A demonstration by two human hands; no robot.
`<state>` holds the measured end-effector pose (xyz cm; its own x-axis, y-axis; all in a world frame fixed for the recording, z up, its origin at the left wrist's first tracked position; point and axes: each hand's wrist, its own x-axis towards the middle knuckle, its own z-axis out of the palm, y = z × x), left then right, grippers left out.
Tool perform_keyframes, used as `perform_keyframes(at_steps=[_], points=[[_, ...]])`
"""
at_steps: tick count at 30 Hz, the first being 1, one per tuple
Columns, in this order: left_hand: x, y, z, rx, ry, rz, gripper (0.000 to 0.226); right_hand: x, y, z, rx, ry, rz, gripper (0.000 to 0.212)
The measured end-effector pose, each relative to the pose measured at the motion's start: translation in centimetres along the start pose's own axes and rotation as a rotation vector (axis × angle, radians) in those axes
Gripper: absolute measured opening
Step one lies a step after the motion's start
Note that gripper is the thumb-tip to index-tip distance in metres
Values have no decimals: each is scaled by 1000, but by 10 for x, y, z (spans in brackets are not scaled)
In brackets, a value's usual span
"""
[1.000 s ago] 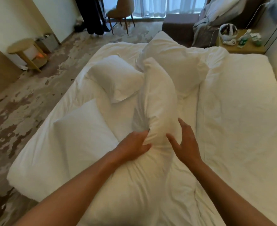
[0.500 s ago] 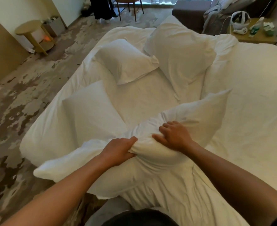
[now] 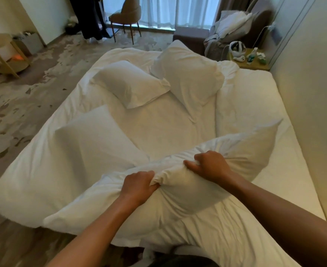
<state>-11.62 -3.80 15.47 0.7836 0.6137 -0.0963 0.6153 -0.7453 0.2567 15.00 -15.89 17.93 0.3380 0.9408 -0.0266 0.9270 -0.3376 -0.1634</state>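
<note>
grips a white pillow (image 3: pixel 180 195) with both hands, low over the near end of the bed (image 3: pixel 255 105). bunches the cover with the left hand (image 3: pixel 137 186), fingers (image 3: pixel 149 174) curled tight and pinching a ridge of cloth. clutches the same ridge just beside it with the right hand (image 3: pixel 211 166), fingers (image 3: pixel 202 156) curled in and pressed together round the fabric. keeps both hands near each other but apart, with a puffed fold of pillow between them. holds the pillow slantwise: right corner raised toward the wall, left corner low past the near left edge of the bed. hard to tell whether resting on the sheet or lifted just off it.

beyond the hands, on the rumpled white bedding: a near left pillow (image 3: pixel 97 139) just beside the held one, a far left pillow (image 3: pixel 130 83) and a far right pillow (image 3: pixel 189 78) touching at their corners. past the bed, a brown chair (image 3: pixel 127 13) before pale curtains (image 3: pixel 168 10). at the far right corner, a small bedside worktop (image 3: pixel 255 65) with a white headset (image 3: pixel 236 48). on the left, mottled carpet (image 3: pixel 14 105).
</note>
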Motion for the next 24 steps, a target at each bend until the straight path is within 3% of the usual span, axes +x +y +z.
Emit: perform_keyframes(at_steps=[9, 24], points=[[12, 8, -48, -151, -27, 112, 45, -69, -14, -52, -8, 142, 185, 73], [56, 170, -70, -155, 27, 417, 61, -192, 91, -95, 5, 379, 439, 70]])
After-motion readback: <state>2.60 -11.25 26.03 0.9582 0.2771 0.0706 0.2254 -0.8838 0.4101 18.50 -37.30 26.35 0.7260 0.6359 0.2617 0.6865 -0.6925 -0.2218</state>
